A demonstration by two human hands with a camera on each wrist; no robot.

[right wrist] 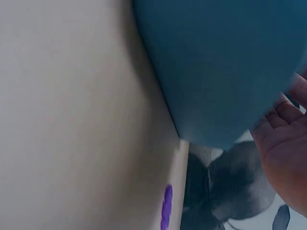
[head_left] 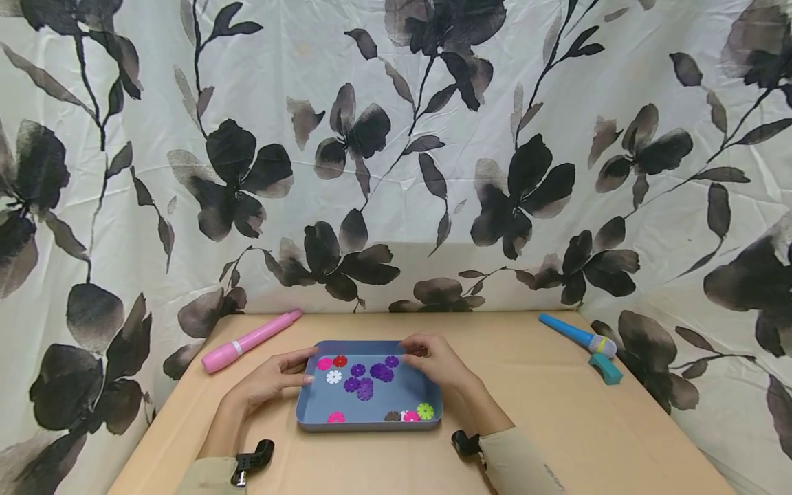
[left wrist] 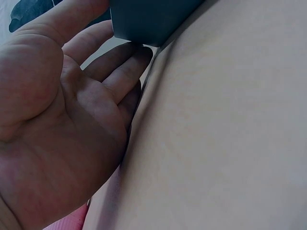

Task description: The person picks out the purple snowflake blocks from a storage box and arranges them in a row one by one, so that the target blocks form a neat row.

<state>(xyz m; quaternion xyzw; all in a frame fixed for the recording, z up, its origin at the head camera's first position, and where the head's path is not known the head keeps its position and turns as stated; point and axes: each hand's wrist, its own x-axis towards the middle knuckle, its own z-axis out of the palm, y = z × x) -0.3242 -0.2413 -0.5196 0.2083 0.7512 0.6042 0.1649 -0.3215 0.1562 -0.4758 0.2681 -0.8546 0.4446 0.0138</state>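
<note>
A shallow blue-grey tray (head_left: pixel 386 402) sits on the table, holding flower-shaped plastic discs. Several purple discs (head_left: pixel 365 390) lie mid-tray, with pink (head_left: pixel 324 364), red (head_left: pixel 340 360) and white (head_left: pixel 333 377) ones at the far left. Along the near side are a pink disc (head_left: pixel 336 417) and, at the right corner, brown (head_left: pixel 392 416) and lime-green (head_left: pixel 425 411) ones. My left hand (head_left: pixel 269 379) grips the tray's left side, thumb at the rim. With curled fingers, my right hand (head_left: pixel 441 361) holds the far right rim, beside a purple disc (head_left: pixel 392 361).
On the table's left lies a pink rod (head_left: pixel 250 342) with a white band. A blue toy microphone (head_left: pixel 575 333) and a teal block (head_left: pixel 606 369) are at the far right. Flowered cloth (head_left: pixel 433 172) hangs behind. The right wrist view shows a thin purple thing (right wrist: pixel 166 206) on the table.
</note>
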